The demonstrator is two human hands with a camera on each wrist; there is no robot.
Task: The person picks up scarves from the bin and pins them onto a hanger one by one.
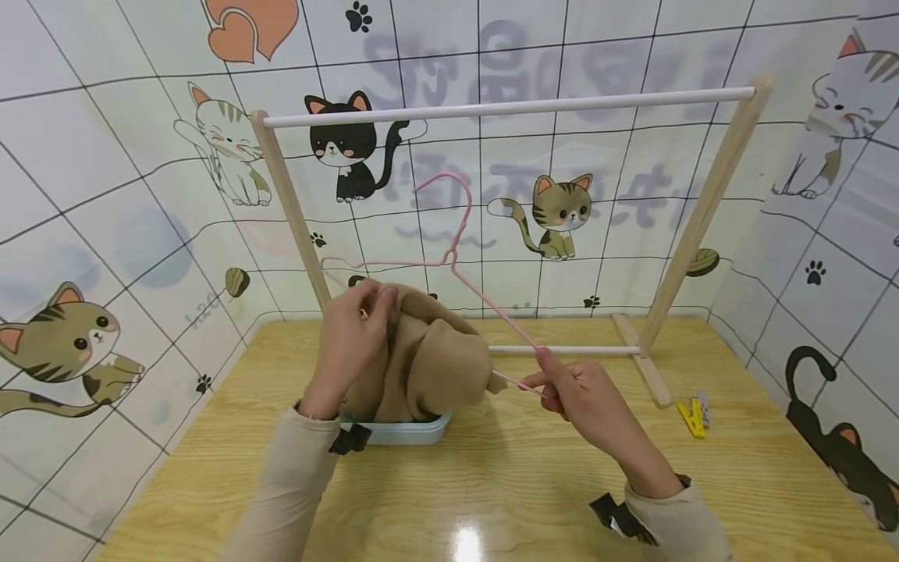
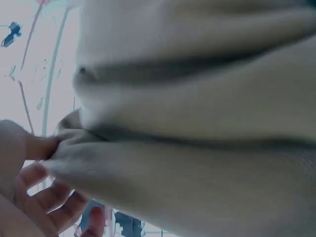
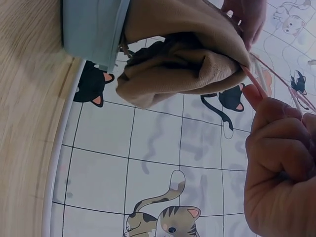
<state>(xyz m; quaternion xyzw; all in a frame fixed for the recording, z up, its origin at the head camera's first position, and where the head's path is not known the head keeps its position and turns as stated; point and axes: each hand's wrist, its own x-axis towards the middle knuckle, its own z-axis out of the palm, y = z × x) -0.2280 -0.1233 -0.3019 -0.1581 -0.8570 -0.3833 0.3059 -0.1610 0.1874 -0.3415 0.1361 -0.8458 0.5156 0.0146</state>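
A pink clothes hanger [image 1: 499, 311] is held up at its right corner by my right hand [image 1: 586, 402], thumb and fingers round the thin wire. Its hook points up, below the rack's top bar. Brown cloth [image 1: 449, 363], perhaps a garment, drapes in folds over the hanger's lower bar. My left hand [image 1: 354, 336] pinches the cloth's upper edge near the hanger's left side. In the left wrist view, the thumb and index finger grip a fold of the cloth [image 2: 148, 173]. The cloth's lower part hangs at a light blue tray [image 1: 414, 432], hiding most of it.
Behind the hands stands a drying rack with wooden posts [image 1: 702, 218] and a white top bar [image 1: 520, 108]. A yellow clothespin [image 1: 691, 419] and a grey clothespin [image 1: 704, 410] lie on the wooden table [image 1: 534, 484] at right. Cat-printed walls enclose the table.
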